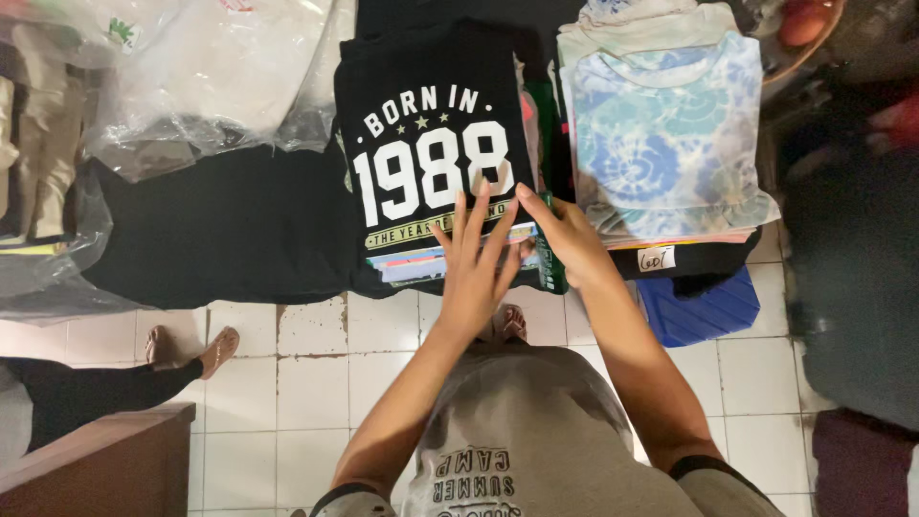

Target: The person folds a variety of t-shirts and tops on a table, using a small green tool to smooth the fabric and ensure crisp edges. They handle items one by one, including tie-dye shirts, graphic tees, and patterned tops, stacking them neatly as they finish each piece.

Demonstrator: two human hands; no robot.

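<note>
The person stood over a low surface covered with a black cloth (230, 230), and both hands worked at the near edge of a stack of folded clothes whose top piece was a black printed T-shirt (431, 144). The left hand (474, 263) lay flat with fingers spread wide over the shirt's lower right corner, pressing down and gripping nothing; the right hand (565, 239) rested just beside it, its fingers extended toward the stack's right edge near a thin green garment (548, 244), and whether it pinched anything could not be told. To do this squaring-up well, the flat palm would best hold the top shirt steady while the other hand nudged the loose edges in line, with light even pressure so that the coloured layers beneath (421, 263) did not slide out toward the floor. The black shirt lay at the middle of the surface, its long axis running away from the person and slightly tilted, the upper end leaning left; the print read upright from the person's side, so the neck end pointed away and the hem toward the body. Just to its right sat a second stack topped by a blue tie-dye shirt (661, 134), close beside the first; clear plastic bags (201, 86) lay to the left, well apart from both hands
</note>
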